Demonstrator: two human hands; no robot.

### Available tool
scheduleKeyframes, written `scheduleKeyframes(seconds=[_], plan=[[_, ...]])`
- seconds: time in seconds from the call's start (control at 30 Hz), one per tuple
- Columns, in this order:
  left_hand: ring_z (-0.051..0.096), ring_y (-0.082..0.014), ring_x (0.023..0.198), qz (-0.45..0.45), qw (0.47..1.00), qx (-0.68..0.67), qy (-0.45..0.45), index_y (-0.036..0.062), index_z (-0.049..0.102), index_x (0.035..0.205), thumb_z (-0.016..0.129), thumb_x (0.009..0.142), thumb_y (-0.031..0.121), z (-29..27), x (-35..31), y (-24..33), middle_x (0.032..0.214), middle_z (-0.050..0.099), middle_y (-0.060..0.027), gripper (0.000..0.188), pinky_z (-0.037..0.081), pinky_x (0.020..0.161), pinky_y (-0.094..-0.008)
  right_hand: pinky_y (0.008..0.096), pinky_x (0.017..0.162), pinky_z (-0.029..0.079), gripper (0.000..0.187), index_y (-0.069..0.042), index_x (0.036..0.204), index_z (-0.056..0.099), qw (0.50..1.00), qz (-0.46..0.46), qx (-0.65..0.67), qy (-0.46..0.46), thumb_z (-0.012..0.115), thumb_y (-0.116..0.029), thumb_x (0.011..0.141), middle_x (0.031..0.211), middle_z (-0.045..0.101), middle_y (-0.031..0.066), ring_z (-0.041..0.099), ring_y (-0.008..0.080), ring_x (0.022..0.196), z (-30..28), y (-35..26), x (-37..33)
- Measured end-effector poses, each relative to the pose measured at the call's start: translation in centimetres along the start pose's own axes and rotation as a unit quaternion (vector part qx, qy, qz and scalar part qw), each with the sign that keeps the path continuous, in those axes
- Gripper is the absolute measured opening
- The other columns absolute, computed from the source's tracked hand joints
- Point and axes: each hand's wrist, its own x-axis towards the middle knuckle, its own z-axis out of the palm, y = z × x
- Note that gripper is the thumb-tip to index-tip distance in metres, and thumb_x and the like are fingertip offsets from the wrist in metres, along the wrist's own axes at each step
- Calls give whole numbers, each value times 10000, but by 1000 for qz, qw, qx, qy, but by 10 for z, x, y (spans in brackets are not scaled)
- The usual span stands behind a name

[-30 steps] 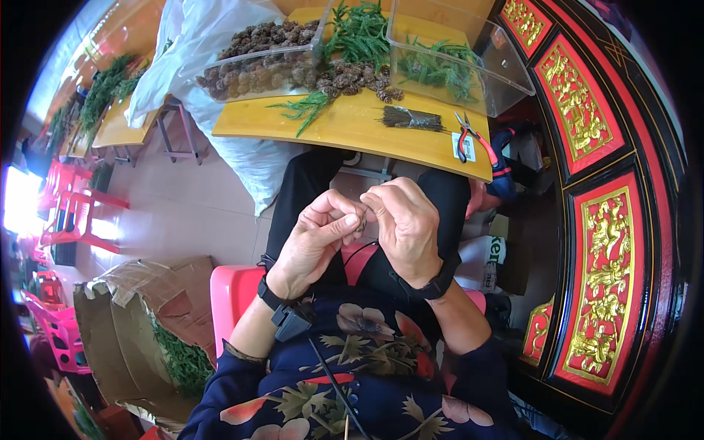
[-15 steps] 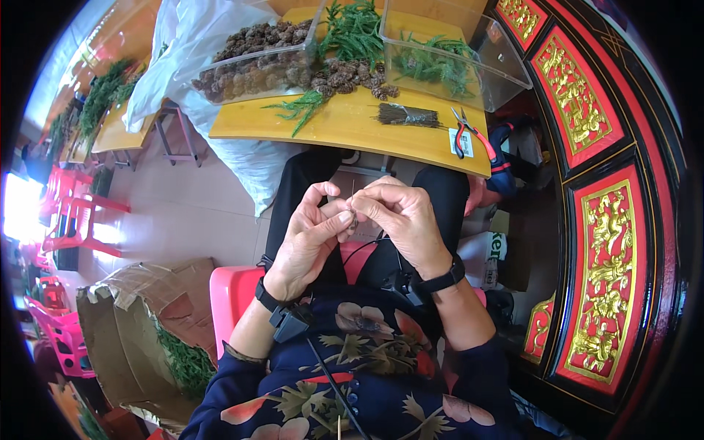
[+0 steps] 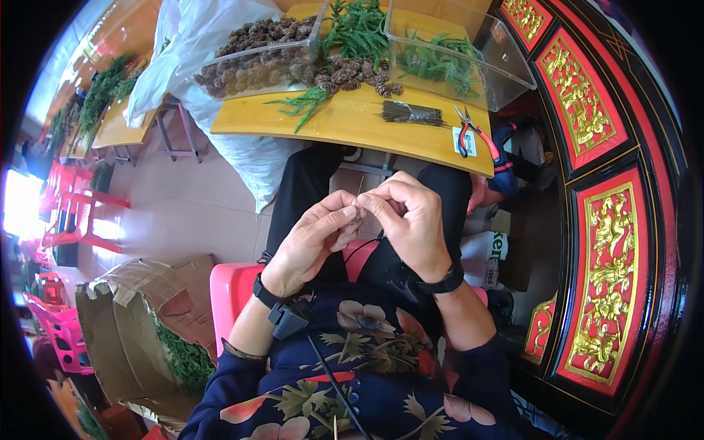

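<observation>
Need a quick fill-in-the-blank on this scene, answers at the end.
The metal pliers with red-and-black handles lie to the ____ of the bundle of thin dark wires.
Of the two clear rectangular plastic bins, the ____ one holds brown pine cones.
Of the bare left hand and bare right hand, meeting at a small brownish piece, ____ wear black wristbands.

Missing words: right; left; both.

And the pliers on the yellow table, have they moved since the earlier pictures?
No. The pliers lie as before, one handle over the white label near the table's corner.
</observation>
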Motion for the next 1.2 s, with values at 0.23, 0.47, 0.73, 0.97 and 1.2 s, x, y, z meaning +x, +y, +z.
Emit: scheduleKeyframes(seconds=[0.23, 0.47, 0.73, 0.97, 1.2], plan=[[295, -37, 568, 25, 998, -8, 50, 82, 540, 945, 502, 948, 150, -1, -5, -1, 664, 380, 64, 77, 224, 508, -196, 255, 542, 409, 88, 1, 794, 630, 957, -156, -234, 68, 712, -32, 797, 717, 553, 57, 518, 123, 594, 17, -10, -6], [266, -48, 556, -2, 999, -33, 29, 75, 497, 883, 502, 902, 167, -11, -1, -2, 674, 353, 50, 94, 209, 493, -204, 221, 582, 411, 155, -11, 902, 667, 999, -28, -45, 0, 725, 2, 759, 813, 541, 39, 494, 99, 618, 0, -3, 1], [259, -36, 536, -24, 998, -62, 5, 95, 506, 863, 494, 928, 156, -7, -1, 3, 663, 327, 70, 90, 192, 466, -198, 222, 601, 449, 251, -33, 945, 691, 985, -141, -45, -89, 704, 86, 724, 962, 524, 43, 528, 93, 660, -10, 10, 15], [259, -34, 533, -47, 997, -53, 18, 104, 509, 853, 483, 922, 144, -10, 1, 1, 659, 327, 71, 84, 189, 460, -196, 257, 652, 502, 267, -36, 946, 677, 965, -225, -81, -111, 693, 95, 714, 979, 584, 68, 606, 163, 745, -12, 16, 14], [280, -40, 558, -70, 996, -57, 25, 97, 501, 884, 471, 924, 140, -8, 1, -3, 683, 339, 64, 65, 213, 481, -198, 306, 702, 537, 248, -35, 919, 655, 960, -224, -129, -105, 682, 94, 708, 972, 643, 100, 656, 255, 864, -12, 20, 6]])
